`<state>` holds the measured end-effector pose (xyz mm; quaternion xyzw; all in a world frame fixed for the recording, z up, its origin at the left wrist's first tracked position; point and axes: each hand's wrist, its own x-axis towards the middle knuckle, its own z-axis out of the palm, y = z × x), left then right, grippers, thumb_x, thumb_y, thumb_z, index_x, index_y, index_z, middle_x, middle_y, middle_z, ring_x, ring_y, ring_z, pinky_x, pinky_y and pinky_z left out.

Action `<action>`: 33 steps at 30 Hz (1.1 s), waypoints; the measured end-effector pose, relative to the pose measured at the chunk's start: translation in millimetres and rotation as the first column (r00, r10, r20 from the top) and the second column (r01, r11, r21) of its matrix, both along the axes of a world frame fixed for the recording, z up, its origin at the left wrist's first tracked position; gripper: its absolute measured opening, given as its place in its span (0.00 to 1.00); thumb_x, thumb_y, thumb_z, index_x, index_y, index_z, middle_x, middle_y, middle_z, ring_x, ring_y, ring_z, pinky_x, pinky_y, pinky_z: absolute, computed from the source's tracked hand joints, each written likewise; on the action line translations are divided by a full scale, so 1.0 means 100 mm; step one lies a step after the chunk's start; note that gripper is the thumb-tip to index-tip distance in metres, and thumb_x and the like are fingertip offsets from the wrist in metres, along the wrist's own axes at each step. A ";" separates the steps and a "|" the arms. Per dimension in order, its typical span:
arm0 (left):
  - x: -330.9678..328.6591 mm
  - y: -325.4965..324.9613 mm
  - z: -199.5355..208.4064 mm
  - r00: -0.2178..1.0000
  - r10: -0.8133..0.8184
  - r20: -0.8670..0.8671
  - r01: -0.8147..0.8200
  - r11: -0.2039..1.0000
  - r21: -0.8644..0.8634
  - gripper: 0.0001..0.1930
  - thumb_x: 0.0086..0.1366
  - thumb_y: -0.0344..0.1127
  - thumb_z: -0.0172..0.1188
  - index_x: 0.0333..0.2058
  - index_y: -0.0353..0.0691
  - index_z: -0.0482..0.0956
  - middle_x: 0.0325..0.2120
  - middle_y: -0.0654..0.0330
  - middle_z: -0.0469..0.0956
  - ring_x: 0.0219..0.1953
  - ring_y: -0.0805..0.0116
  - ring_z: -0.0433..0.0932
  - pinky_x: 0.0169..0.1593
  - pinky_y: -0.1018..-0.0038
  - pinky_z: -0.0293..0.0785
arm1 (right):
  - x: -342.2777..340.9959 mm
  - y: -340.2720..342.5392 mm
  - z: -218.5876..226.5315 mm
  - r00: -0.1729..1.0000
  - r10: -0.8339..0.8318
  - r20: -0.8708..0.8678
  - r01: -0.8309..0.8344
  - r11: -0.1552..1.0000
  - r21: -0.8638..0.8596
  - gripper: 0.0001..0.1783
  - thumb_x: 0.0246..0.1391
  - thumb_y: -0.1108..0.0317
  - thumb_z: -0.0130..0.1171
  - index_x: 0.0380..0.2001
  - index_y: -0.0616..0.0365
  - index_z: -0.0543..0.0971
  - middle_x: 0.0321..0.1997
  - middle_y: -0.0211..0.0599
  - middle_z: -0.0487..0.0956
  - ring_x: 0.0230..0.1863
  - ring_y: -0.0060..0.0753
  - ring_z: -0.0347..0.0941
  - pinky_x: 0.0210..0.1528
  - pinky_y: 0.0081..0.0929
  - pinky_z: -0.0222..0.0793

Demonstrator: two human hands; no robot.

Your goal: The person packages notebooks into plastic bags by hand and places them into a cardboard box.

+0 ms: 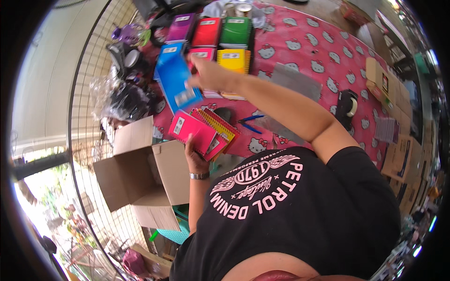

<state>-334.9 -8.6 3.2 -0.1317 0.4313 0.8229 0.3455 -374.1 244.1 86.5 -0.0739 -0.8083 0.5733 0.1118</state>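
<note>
My right hand [211, 75] is closed on the edge of a blue notebook [174, 77], held tilted over the front of the stacks. Nearer to me, my left hand [196, 158] grips a fanned bunch of spiral notebooks, with a pink notebook [190, 131] on top and yellow and red ones under it. On the table stand stacks of notebooks: purple [181, 29], red [206, 35], green [236, 33] in the far row, and blue [170, 50], pink [202, 53], yellow [233, 58] in the nearer one. My right hand partly covers the pink stack.
Blue-handled pliers [251, 123] lie right of the held bunch on the pink patterned tablecloth [300, 61]. An open cardboard box [126, 175] stands at the left, below black plastic bags [129, 100]. A tape dispenser [346, 107] and more boxes [401, 157] are at the right.
</note>
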 end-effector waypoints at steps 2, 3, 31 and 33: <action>0.21 0.18 0.21 0.993 -0.116 0.004 0.115 0.988 0.100 0.24 0.61 0.46 0.59 0.49 0.35 0.71 0.43 0.55 0.79 0.44 0.58 0.79 0.50 0.62 0.75 | 0.67 -0.15 -0.08 0.990 0.044 0.137 -0.057 0.994 0.090 0.41 0.45 0.58 0.64 0.58 0.66 0.61 0.54 0.59 0.71 0.57 0.55 0.68 0.58 0.41 0.63; 0.30 0.26 0.28 0.984 -0.176 0.003 0.174 0.974 0.148 0.25 0.61 0.47 0.59 0.50 0.35 0.71 0.44 0.55 0.78 0.45 0.57 0.79 0.51 0.62 0.75 | 1.00 -0.24 -0.16 0.963 -0.012 0.268 -0.039 0.982 0.184 0.43 0.45 0.55 0.65 0.59 0.65 0.60 0.55 0.58 0.71 0.57 0.54 0.68 0.58 0.41 0.63; 1.12 2.29 -1.58 -0.017 -0.767 -0.641 0.709 0.442 -0.549 0.45 0.39 0.21 0.70 0.56 0.43 0.54 0.52 0.56 0.63 0.62 0.57 0.60 0.65 0.65 0.55 | 3.32 0.55 -2.45 0.792 -0.594 -0.142 0.610 0.782 0.128 0.44 0.30 0.67 0.73 0.53 0.55 0.60 0.49 0.43 0.65 0.56 0.49 0.64 0.59 0.39 0.62; 1.14 2.33 -1.72 -0.099 -0.704 -0.703 0.643 0.494 -0.585 0.41 0.41 0.25 0.71 0.53 0.42 0.56 0.50 0.54 0.64 0.59 0.55 0.63 0.63 0.66 0.59 | 3.24 0.50 -2.56 0.772 -0.609 -0.182 0.635 0.754 0.170 0.43 0.32 0.68 0.72 0.52 0.55 0.60 0.49 0.42 0.65 0.56 0.49 0.65 0.59 0.38 0.62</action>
